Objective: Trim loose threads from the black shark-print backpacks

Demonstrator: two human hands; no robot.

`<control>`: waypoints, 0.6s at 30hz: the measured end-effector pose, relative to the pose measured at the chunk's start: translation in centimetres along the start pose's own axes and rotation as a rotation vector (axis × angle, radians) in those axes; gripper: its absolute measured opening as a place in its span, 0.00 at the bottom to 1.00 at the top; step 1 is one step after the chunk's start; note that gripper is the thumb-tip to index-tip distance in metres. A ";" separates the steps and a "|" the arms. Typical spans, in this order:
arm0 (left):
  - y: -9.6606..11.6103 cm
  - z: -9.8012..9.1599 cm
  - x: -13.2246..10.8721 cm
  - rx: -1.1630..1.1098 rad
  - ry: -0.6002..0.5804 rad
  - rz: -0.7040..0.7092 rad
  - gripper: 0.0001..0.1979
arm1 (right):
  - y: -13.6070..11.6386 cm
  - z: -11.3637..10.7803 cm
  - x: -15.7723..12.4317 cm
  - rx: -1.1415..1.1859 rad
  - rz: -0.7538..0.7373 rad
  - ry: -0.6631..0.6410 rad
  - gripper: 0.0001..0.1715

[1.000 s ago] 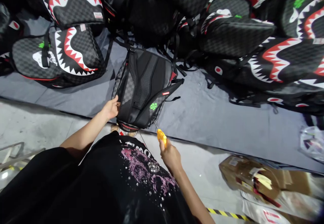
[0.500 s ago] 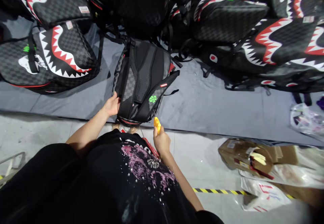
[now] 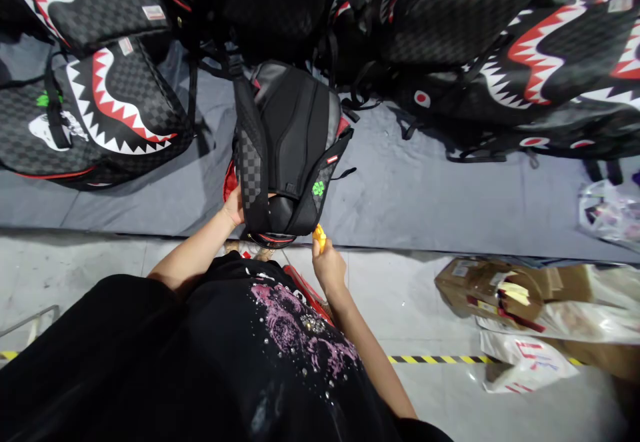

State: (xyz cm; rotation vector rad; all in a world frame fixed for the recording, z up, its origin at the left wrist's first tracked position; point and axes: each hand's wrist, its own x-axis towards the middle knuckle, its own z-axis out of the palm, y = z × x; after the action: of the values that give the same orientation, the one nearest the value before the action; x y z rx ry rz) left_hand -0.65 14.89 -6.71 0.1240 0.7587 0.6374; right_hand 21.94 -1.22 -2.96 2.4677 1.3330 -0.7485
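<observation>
A black and grey checkered backpack (image 3: 290, 142) lies straps up on the grey cloth-covered table (image 3: 400, 195), its bottom end at the front edge. My left hand (image 3: 235, 206) grips the backpack's left side, by a red part; some of its fingers are hidden behind the strap. In my right hand (image 3: 329, 267) is a yellow-handled tool (image 3: 319, 237), held at the backpack's lower right corner. The tip of the tool is hidden by the bag. A green patch (image 3: 319, 189) shows on the right strap.
Shark-mouth backpacks (image 3: 125, 102) lie at the left, with more (image 3: 540, 62) piled across the back and right. A clear plastic bag (image 3: 607, 212) rests at the table's right end. Below, on the floor, are a cardboard box (image 3: 465, 289) and a white bag (image 3: 530, 362).
The backpack has turned a little and its straps are spread wider, with red showing on its left side. Both hands have shifted slightly right in view, and the tool's metal tip no longer shows.
</observation>
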 end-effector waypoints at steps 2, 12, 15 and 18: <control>0.0 0.1 0.1 -0.018 -0.010 0.014 0.38 | 0.8 -0.2 -1.1 0.008 0.010 -0.010 0.22; -0.2 -0.1 0.1 0.027 -0.006 0.077 0.39 | 2.9 0.8 -10.4 -0.057 -0.137 -0.271 0.21; 0.1 0.4 0.0 0.137 0.017 0.092 0.37 | 1.2 1.2 -8.7 -0.101 -0.161 -0.283 0.21; -0.3 1.0 -1.5 0.537 0.221 0.277 0.34 | 0.8 1.4 -7.5 -0.116 -0.120 -0.264 0.22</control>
State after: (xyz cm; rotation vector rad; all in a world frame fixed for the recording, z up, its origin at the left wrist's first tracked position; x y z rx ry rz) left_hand -0.65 13.90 -5.14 0.6688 1.1268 0.7025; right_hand 18.70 -7.59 -0.05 2.1288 1.3890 -0.9570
